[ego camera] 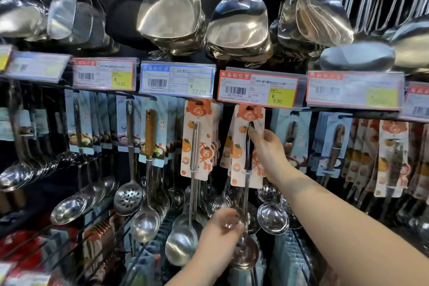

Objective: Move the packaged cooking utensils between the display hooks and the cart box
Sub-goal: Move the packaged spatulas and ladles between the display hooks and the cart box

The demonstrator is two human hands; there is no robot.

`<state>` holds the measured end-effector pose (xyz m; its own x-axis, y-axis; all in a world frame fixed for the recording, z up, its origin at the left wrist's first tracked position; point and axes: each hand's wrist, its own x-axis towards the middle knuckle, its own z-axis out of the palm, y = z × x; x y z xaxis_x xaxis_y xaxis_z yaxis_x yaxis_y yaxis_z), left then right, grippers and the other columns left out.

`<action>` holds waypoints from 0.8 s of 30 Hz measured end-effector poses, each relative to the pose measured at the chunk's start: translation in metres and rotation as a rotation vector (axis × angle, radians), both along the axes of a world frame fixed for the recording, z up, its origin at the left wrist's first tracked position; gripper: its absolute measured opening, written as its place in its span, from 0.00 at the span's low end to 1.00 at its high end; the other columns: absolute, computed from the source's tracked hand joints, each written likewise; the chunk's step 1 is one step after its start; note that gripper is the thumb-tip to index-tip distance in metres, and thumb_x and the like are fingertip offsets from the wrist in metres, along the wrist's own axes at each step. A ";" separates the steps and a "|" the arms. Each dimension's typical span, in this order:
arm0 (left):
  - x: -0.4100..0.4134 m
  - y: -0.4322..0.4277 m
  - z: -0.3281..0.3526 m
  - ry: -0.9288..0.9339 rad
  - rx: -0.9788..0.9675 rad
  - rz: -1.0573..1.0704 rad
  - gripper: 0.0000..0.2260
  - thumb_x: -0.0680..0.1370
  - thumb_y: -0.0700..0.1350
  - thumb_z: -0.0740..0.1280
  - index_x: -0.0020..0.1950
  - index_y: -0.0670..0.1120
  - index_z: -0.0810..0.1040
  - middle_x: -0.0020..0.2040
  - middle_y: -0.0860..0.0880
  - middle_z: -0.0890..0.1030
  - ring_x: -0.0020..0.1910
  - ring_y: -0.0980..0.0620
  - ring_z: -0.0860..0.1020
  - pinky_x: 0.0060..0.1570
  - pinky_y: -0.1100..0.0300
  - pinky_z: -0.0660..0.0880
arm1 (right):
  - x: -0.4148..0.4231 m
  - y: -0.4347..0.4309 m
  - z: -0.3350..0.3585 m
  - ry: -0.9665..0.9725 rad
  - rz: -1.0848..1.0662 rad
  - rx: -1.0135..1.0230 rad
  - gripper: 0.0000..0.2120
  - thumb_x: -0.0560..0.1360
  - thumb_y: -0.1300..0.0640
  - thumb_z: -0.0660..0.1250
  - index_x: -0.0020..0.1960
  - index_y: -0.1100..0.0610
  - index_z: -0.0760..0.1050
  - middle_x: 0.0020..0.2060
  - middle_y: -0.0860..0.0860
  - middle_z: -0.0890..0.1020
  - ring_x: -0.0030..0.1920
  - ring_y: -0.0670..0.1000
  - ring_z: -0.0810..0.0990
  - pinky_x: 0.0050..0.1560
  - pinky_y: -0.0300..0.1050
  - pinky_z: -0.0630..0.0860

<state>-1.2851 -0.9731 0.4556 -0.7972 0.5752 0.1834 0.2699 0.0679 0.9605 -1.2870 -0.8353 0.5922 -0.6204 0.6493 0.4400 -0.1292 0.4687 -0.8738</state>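
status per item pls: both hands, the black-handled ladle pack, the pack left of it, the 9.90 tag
right hand: gripping the card top of the black-handled ladle pack
left hand: closed around that ladle's lower stem
black-handled ladle pack: on its hook, tilted, held at both ends
steel-handled pack: hanging on its hook, untouched
9.90 price tag: mounted on the rail

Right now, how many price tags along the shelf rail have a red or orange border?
4 in view: one at left, priced 16.30; one at centre, priced 9.90, above the card that the right hand grips; one at right; one cut off at the edge. More may lie outside the frame.
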 end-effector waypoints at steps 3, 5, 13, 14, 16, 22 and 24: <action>0.003 -0.008 -0.001 0.036 -0.018 0.037 0.09 0.75 0.44 0.67 0.52 0.56 0.72 0.50 0.58 0.78 0.46 0.64 0.77 0.41 0.73 0.73 | 0.000 0.001 -0.003 -0.060 0.011 -0.061 0.22 0.75 0.40 0.62 0.42 0.61 0.72 0.33 0.52 0.70 0.33 0.51 0.69 0.30 0.44 0.63; 0.007 -0.018 0.001 0.085 -0.042 0.063 0.09 0.75 0.44 0.67 0.53 0.54 0.72 0.49 0.59 0.77 0.48 0.64 0.75 0.47 0.70 0.73 | 0.005 0.001 -0.007 -0.110 0.033 -0.083 0.19 0.76 0.40 0.61 0.38 0.56 0.67 0.30 0.49 0.68 0.31 0.49 0.68 0.30 0.43 0.62; 0.045 -0.063 0.003 0.284 -0.180 0.085 0.15 0.76 0.48 0.66 0.62 0.51 0.72 0.58 0.56 0.74 0.57 0.58 0.72 0.56 0.63 0.68 | 0.077 -0.024 -0.037 -0.418 -0.109 0.323 0.23 0.77 0.47 0.62 0.67 0.59 0.67 0.63 0.56 0.74 0.61 0.57 0.75 0.61 0.50 0.72; 0.053 -0.064 0.000 0.322 -0.199 0.069 0.16 0.76 0.49 0.66 0.63 0.51 0.71 0.60 0.55 0.73 0.60 0.56 0.71 0.60 0.61 0.67 | 0.095 -0.029 -0.044 -0.460 -0.122 0.399 0.23 0.77 0.47 0.62 0.68 0.57 0.67 0.64 0.57 0.72 0.62 0.58 0.74 0.62 0.50 0.71; 0.070 -0.063 -0.008 0.402 -0.250 0.035 0.20 0.76 0.51 0.65 0.66 0.51 0.69 0.63 0.53 0.71 0.65 0.54 0.69 0.66 0.58 0.65 | 0.136 -0.035 -0.061 -0.547 -0.164 0.585 0.22 0.77 0.47 0.61 0.67 0.56 0.68 0.64 0.57 0.71 0.63 0.58 0.72 0.62 0.49 0.69; 0.139 -0.036 -0.038 0.677 -0.406 -0.109 0.25 0.75 0.57 0.63 0.69 0.50 0.66 0.67 0.50 0.69 0.67 0.49 0.67 0.66 0.55 0.65 | 0.265 -0.038 -0.108 -0.914 -0.275 0.727 0.21 0.77 0.44 0.60 0.66 0.54 0.68 0.61 0.54 0.72 0.63 0.59 0.71 0.61 0.53 0.71; 0.163 -0.027 -0.049 0.725 -0.453 -0.180 0.26 0.75 0.59 0.62 0.70 0.49 0.65 0.68 0.50 0.68 0.68 0.49 0.66 0.67 0.56 0.63 | 0.302 -0.034 -0.122 -1.017 -0.309 0.659 0.23 0.77 0.44 0.60 0.67 0.54 0.67 0.62 0.55 0.71 0.64 0.59 0.70 0.62 0.54 0.70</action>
